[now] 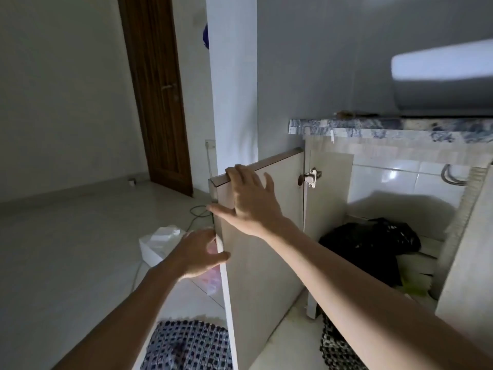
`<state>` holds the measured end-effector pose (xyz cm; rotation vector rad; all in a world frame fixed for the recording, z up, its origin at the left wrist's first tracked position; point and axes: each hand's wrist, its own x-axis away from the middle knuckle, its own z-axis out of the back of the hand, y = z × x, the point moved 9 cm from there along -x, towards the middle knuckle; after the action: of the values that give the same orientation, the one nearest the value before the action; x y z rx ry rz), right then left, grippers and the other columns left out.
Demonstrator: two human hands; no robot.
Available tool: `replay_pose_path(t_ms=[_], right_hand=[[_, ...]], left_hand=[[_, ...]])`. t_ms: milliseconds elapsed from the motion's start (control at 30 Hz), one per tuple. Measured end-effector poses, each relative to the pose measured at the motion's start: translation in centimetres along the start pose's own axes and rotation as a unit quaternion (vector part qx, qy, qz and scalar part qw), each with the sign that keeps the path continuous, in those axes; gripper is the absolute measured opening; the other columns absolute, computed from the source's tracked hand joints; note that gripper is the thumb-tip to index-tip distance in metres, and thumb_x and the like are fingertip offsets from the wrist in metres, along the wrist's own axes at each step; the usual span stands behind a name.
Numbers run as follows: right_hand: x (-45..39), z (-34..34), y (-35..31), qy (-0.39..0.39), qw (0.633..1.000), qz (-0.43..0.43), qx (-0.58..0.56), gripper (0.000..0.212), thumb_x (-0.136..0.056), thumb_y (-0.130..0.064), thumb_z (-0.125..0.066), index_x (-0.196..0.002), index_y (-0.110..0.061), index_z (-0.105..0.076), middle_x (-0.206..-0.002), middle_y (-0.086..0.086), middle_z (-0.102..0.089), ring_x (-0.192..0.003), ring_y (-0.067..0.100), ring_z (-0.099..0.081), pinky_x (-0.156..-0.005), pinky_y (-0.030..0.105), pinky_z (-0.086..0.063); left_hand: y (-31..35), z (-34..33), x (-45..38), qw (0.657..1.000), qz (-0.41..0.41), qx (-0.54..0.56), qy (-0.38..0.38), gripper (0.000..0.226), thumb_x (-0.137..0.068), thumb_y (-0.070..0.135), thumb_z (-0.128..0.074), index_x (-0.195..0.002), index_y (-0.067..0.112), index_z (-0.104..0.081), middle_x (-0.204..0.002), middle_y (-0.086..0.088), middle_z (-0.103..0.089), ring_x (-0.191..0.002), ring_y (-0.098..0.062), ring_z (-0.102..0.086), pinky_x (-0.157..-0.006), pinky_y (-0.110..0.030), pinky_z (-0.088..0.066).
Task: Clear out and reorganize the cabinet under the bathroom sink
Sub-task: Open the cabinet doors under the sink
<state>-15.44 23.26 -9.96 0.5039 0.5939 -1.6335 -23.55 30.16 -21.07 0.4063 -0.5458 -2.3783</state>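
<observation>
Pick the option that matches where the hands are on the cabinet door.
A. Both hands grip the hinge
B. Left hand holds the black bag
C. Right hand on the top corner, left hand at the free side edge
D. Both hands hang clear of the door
C: the right hand lies over the cabinet door at its top corner, while the left hand meets the free vertical edge lower down.

My left hand's (198, 253) fingertips were hidden behind the door (262, 236) edge, so I could not tell how they lay there. The door also covered most of a pink bag (210, 279) and cut the mat (186, 345) in two; its lower corner ran off the bottom edge. The sink (442, 76) was a blur, cropped at the right. Inside the cabinet (328, 188), a black bag (373, 239) masked whatever sat beneath it.
</observation>
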Motion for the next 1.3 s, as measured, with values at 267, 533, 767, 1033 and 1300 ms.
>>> replay_pose_path(t_ms=[267, 533, 767, 1033, 1300], right_hand=[[-1.7, -1.3, -1.0, -0.088, 0.995, -0.036, 0.015, 0.076, -0.085, -0.060, -0.050, -0.144, -0.021, -0.022, -0.154, 0.001, -0.024, -0.144, 0.026, -0.021, -0.112, 0.061, -0.006], [3.2, 3.0, 4.4, -0.122, 0.988, -0.094, -0.024, 0.077, -0.090, -0.051, -0.050, -0.150, -0.024, -0.009, -0.159, -0.002, -0.017, -0.145, 0.020, -0.022, -0.115, 0.059, -0.004], [14.9, 9.7, 18.6, -0.136, 0.945, -0.295, 0.026, 0.077, -0.093, -0.048, -0.049, -0.152, -0.026, -0.004, -0.160, -0.004, -0.008, -0.146, 0.017, -0.017, -0.118, 0.051, -0.017], [23.9, 17.5, 28.7, -0.098, 0.882, -0.446, 0.120, 0.073, -0.093, -0.047, -0.049, -0.151, -0.023, -0.011, -0.158, -0.004, -0.016, -0.143, 0.015, -0.026, -0.116, 0.044, -0.023], [22.3, 21.4, 34.4, 0.012, 0.868, -0.411, 0.277, 0.066, -0.087, -0.040, -0.059, -0.143, -0.018, -0.032, -0.150, 0.006, -0.028, -0.138, 0.024, -0.032, -0.112, 0.048, -0.027]], left_hand=[[-1.6, 1.0, 0.4, 0.994, 0.104, -0.034, 0.025, 0.045, -0.089, 0.043, -0.059, -0.126, 0.017, -0.054, -0.128, -0.005, -0.060, -0.115, -0.021, -0.057, -0.094, -0.034, -0.046], [5.1, 3.2, 2.5, 0.992, 0.090, -0.015, 0.086, 0.057, -0.089, 0.060, -0.048, -0.128, 0.019, -0.053, -0.135, -0.001, -0.056, -0.122, -0.023, -0.053, -0.102, -0.038, -0.040], [19.4, -6.0, -2.1, 0.991, -0.124, 0.059, -0.003, 0.047, -0.089, 0.052, -0.054, -0.124, 0.022, -0.061, -0.119, 0.002, -0.067, -0.109, -0.018, -0.061, -0.094, -0.030, -0.046], [33.5, -19.7, -7.8, 0.936, -0.273, 0.122, -0.185, 0.057, -0.091, 0.040, -0.058, -0.140, 0.015, -0.044, -0.128, -0.005, -0.059, -0.113, -0.020, -0.057, -0.098, -0.034, -0.046], [42.6, -24.5, -14.5, 0.890, -0.301, 0.258, -0.226, 0.056, -0.088, 0.037, -0.063, -0.138, 0.026, -0.039, -0.131, 0.005, -0.054, -0.118, -0.012, -0.053, -0.101, -0.030, -0.044]])
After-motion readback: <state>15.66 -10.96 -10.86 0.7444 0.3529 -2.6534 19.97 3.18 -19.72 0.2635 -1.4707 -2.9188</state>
